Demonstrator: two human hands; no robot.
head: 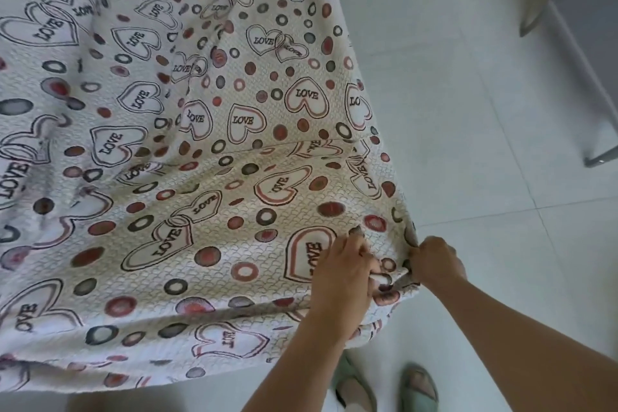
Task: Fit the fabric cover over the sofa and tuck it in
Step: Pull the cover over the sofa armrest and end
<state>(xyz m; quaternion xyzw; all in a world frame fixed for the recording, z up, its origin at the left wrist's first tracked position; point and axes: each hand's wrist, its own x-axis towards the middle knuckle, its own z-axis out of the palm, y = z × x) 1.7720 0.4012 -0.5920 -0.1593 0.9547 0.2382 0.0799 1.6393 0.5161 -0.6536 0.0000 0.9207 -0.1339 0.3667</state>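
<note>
Cover [207,130] with hearts and dots lies spread wide over the sofa, which is hidden under it. Its near corner hangs above the floor [468,144]. The left hand [344,264] has its fingers curled into a fold at that corner. The right hand [434,261] grips the edge just beside it. The cloth looks soft, light and floppy, so it is best held by the corner and hem.

Home living room, heart-print sofa cover [200,144], white tiled floor [468,144], slippers [419,388]
</note>
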